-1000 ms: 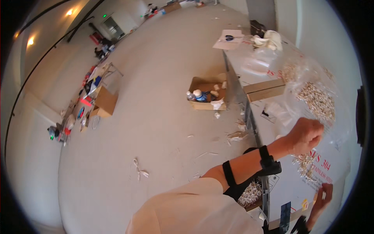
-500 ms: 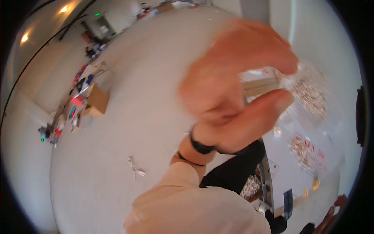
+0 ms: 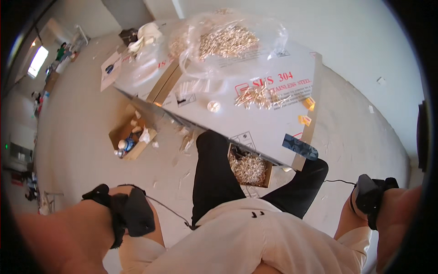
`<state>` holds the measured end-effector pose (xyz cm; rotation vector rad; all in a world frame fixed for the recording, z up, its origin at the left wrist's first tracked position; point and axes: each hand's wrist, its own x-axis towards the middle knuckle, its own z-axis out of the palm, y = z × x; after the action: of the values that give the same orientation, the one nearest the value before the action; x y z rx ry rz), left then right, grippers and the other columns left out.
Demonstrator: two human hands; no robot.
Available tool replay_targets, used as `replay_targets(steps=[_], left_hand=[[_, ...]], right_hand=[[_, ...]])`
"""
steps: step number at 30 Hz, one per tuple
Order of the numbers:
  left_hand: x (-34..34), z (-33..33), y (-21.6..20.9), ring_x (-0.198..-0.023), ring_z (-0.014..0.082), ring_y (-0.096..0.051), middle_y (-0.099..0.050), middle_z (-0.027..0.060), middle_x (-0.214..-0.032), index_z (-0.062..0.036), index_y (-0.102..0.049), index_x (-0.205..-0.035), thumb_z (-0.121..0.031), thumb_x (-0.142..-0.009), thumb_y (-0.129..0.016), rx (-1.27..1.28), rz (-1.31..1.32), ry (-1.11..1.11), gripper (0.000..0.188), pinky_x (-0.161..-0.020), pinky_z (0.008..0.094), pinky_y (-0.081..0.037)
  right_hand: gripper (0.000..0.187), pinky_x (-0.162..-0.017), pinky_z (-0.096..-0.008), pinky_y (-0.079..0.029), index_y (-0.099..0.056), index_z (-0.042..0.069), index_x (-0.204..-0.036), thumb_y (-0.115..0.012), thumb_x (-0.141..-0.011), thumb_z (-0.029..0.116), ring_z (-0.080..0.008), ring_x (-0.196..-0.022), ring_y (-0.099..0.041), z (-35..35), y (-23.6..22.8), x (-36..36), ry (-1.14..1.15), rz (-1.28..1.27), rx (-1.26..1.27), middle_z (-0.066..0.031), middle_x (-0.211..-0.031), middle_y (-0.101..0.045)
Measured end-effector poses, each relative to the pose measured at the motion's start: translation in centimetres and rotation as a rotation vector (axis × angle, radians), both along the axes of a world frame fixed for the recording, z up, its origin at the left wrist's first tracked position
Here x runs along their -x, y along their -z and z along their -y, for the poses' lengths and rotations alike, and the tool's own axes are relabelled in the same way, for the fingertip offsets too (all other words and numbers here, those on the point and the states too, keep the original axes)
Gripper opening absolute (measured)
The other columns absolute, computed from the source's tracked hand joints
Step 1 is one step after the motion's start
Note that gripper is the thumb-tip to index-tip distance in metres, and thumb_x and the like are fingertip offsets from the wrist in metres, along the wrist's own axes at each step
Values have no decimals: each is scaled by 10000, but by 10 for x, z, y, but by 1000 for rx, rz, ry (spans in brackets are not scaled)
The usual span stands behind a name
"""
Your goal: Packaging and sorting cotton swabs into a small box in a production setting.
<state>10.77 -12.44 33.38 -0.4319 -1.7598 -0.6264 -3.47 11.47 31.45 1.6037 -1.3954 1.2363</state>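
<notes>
My left hand (image 3: 68,235) is raised close at the lower left, blurred, with its fingers out of sight. At the right rim is my right hand (image 3: 401,212), cut off by the edge, its fingers hidden too. Each wrist carries a black strapped device. Neither hand visibly touches anything on the table (image 3: 214,130) ahead, which has a grey printed covering. On it lie a clear plastic bag (image 3: 228,41) full of small slender pale pieces, a loose pile of the same pieces (image 3: 262,97) and a small round whitish container (image 3: 213,106).
Two small yellow-orange packets (image 3: 305,120) and a dark patterned strip (image 3: 299,146) lie near the table's right edge. Below the front edge, between my knees, stands a box of pale pieces (image 3: 250,170). An open cardboard box (image 3: 130,150) holding bottles sits on the floor at left.
The view has swung to the right, bringing the table to the middle. My left hand, earlier raised in front with thumb and fingers curved, is now at the lower left; my right is at the right rim.
</notes>
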Motion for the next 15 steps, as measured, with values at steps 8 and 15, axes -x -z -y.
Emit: replay_targets(steps=[8,15], left_hand=[[-6,-10,-109,-779,309,-600,-624,197,-833,3,-527,-1077,-167,-693,-679,242,-114,-70,446,-777,432,-482],[-11,-28,-87,-748,304,-607,-630,199,-819,-5,-516,-1098,-96,-664,-701,163,-207,-178,480,-748,419,-498]], right_hand=[[529,-761,-336,-367,-412,27,-1098,-478,-807,463,-142,-727,-453,26,-52,21,110,-197,285,-20,-811,-453],[466,-769,-358,-382,-450,1,-1090,-492,-810,371,-168,-750,-481,16,-74,49,146,-367,284,-58,-827,-486]])
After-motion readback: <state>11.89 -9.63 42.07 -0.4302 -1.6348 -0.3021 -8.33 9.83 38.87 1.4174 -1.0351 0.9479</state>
